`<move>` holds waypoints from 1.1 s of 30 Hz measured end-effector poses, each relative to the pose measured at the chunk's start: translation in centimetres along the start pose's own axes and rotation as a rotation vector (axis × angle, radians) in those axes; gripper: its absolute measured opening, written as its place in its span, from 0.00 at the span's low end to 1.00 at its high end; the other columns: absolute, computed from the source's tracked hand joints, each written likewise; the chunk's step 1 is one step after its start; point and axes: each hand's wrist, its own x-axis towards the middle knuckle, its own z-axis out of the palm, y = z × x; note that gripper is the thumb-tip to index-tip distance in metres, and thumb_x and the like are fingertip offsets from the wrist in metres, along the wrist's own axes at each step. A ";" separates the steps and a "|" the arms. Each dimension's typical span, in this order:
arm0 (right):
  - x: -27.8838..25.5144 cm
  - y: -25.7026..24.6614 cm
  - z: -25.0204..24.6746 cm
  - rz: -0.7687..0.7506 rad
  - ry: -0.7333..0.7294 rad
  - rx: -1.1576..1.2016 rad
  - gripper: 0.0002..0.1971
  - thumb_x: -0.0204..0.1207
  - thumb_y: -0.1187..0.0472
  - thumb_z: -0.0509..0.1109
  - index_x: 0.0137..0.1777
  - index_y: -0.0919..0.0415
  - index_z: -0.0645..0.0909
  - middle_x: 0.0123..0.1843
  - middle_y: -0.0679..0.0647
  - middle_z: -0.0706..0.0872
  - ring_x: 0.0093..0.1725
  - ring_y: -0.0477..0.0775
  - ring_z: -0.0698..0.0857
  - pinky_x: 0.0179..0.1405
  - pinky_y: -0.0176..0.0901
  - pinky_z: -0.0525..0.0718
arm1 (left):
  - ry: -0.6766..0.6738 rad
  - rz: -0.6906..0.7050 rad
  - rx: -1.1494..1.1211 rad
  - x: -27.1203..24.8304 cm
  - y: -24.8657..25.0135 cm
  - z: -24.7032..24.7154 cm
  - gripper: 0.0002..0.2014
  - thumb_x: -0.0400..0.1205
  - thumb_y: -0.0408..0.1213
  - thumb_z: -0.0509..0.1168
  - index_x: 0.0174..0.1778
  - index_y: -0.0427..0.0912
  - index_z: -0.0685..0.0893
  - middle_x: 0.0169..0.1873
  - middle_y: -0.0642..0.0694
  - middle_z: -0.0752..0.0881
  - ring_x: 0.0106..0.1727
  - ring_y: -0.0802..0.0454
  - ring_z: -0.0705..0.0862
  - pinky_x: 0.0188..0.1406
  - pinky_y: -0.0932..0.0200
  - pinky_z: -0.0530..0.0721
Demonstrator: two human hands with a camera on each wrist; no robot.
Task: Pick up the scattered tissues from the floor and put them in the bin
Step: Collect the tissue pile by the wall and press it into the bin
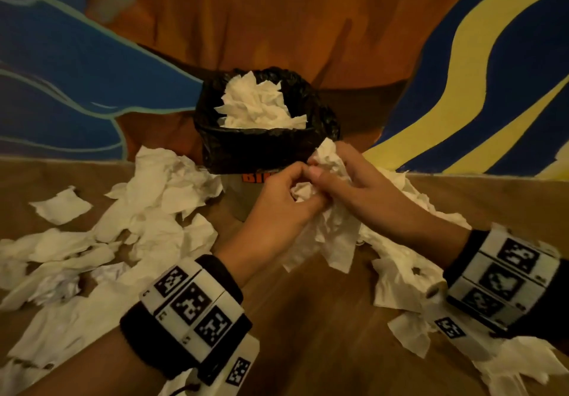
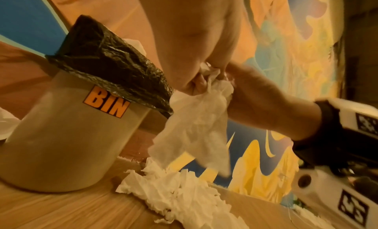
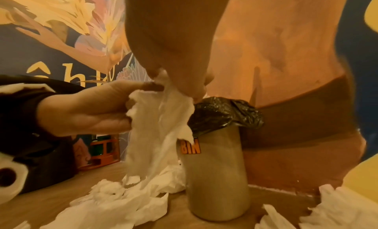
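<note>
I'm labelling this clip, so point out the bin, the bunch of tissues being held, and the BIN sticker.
bin (image 2: pixel 61 143): left wrist view, bare grey wall.
held tissues (image 1: pixel 335 238): head view, hanging part.
BIN sticker (image 2: pixel 107 102): left wrist view, the letters.

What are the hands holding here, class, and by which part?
Both hands, left and right, pinch a bunch of tissues at its top; the rest hangs loose.

White tissues (image 1: pixel 147 211) litter floor; bin (image 1: pixel 264 124) seemingly full.

Both hands are raised together, fingertips meeting — the left hand (image 1: pixel 278 208) and right hand (image 1: pixel 348 183) are curled, pinching one wad of tissue (image 1: pixel 331 223); wrists are banded.
</note>
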 end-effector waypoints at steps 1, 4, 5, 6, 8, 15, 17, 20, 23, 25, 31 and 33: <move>-0.1 0.2 0.2 0.023 -0.030 -0.010 0.13 0.81 0.45 0.62 0.61 0.50 0.76 0.58 0.54 0.80 0.62 0.52 0.80 0.64 0.55 0.80 | 0.008 0.012 -0.006 0.2 0.0 -0.4 0.05 0.79 0.28 0.68 0.50 0.36 0.82 0.40 0.49 0.87 0.40 0.60 0.87 0.34 0.70 0.82; -0.1 0.6 0.2 0.107 -0.117 0.262 0.17 0.79 0.51 0.65 0.65 0.54 0.73 0.64 0.61 0.81 0.63 0.53 0.83 0.66 0.52 0.82 | -0.013 0.012 -0.034 0.4 0.4 -1.3 0.05 0.79 0.29 0.68 0.48 0.41 0.84 0.37 0.53 0.88 0.38 0.62 0.88 0.32 0.70 0.82; 0.0 0.8 0.1 0.127 -0.151 0.347 0.19 0.77 0.56 0.67 0.67 0.55 0.73 0.65 0.59 0.82 0.63 0.52 0.84 0.64 0.50 0.83 | -0.016 -0.002 -0.044 0.6 0.6 -1.7 0.05 0.79 0.30 0.68 0.48 0.43 0.85 0.37 0.53 0.89 0.38 0.61 0.88 0.32 0.68 0.83; 0.2 1.0 -0.2 0.130 -0.184 0.380 0.22 0.76 0.60 0.70 0.69 0.55 0.72 0.66 0.58 0.83 0.63 0.51 0.85 0.64 0.50 0.84 | -0.014 -0.012 -0.051 0.8 0.9 -2.2 0.06 0.79 0.31 0.67 0.49 0.43 0.86 0.37 0.53 0.90 0.38 0.61 0.88 0.31 0.68 0.84; 1.0 1.5 -1.1 0.105 -0.253 0.332 0.27 0.74 0.66 0.73 0.73 0.56 0.71 0.67 0.57 0.83 0.66 0.54 0.84 0.64 0.52 0.84 | -0.021 -0.018 -0.065 1.3 1.4 -3.3 0.08 0.79 0.30 0.67 0.52 0.41 0.86 0.41 0.50 0.90 0.41 0.59 0.89 0.36 0.66 0.86; 7.1 -1.4 -4.4 -0.168 -0.208 -0.054 0.15 0.83 0.67 0.62 0.68 0.57 0.70 0.52 0.37 0.79 0.52 0.30 0.81 0.50 0.26 0.79 | -0.150 0.110 0.238 5.1 4.4 -7.1 0.15 0.80 0.28 0.67 0.61 0.45 0.80 0.55 0.53 0.86 0.55 0.61 0.86 0.54 0.65 0.85; 10.3 -2.1 -4.3 -0.228 -0.050 -0.071 0.20 0.84 0.61 0.61 0.74 0.60 0.64 0.59 0.37 0.75 0.63 0.37 0.78 0.61 0.34 0.79 | -0.021 0.269 0.430 7.2 5.1 -7.9 0.13 0.79 0.31 0.68 0.57 0.47 0.78 0.51 0.58 0.83 0.56 0.59 0.84 0.58 0.56 0.85; 14.6 -2.7 -2.7 -0.370 0.221 -0.024 0.17 0.82 0.67 0.58 0.67 0.59 0.60 0.61 0.50 0.72 0.64 0.49 0.75 0.67 0.40 0.78 | 0.268 0.425 0.524 9.9 5.2 -8.8 0.11 0.78 0.32 0.68 0.52 0.46 0.75 0.49 0.51 0.81 0.53 0.52 0.82 0.55 0.55 0.84; 16.8 -3.1 0.1 -0.402 0.407 -0.204 0.17 0.75 0.73 0.59 0.58 0.57 0.61 0.56 0.57 0.69 0.55 0.50 0.71 0.55 0.30 0.76 | 0.395 0.450 0.739 11.0 4.3 -9.5 0.06 0.79 0.30 0.65 0.50 0.39 0.80 0.50 0.43 0.81 0.49 0.52 0.79 0.44 0.73 0.73; 18.0 -1.8 1.2 -0.269 0.290 -0.309 0.14 0.77 0.66 0.61 0.60 0.60 0.63 0.56 0.54 0.66 0.56 0.49 0.68 0.58 0.34 0.72 | 0.323 0.375 0.892 10.9 3.1 -10.2 0.06 0.80 0.30 0.64 0.51 0.36 0.84 0.52 0.41 0.82 0.52 0.48 0.80 0.44 0.70 0.71; 18.2 -1.5 0.6 0.152 -0.210 -0.721 0.14 0.87 0.58 0.43 0.45 0.60 0.68 0.48 0.61 0.74 0.54 0.61 0.72 0.59 0.57 0.68 | 0.089 0.289 1.209 9.1 0.4 -12.2 0.18 0.82 0.44 0.52 0.51 0.47 0.88 0.54 0.48 0.85 0.56 0.49 0.78 0.64 0.48 0.70; 18.4 -1.9 0.5 0.208 -0.270 -0.866 0.18 0.86 0.55 0.48 0.59 0.66 0.75 0.63 0.61 0.73 0.69 0.67 0.67 0.69 0.61 0.65 | 0.096 0.244 1.229 8.9 0.5 -12.5 0.23 0.80 0.47 0.47 0.54 0.50 0.88 0.57 0.49 0.82 0.60 0.49 0.74 0.66 0.49 0.66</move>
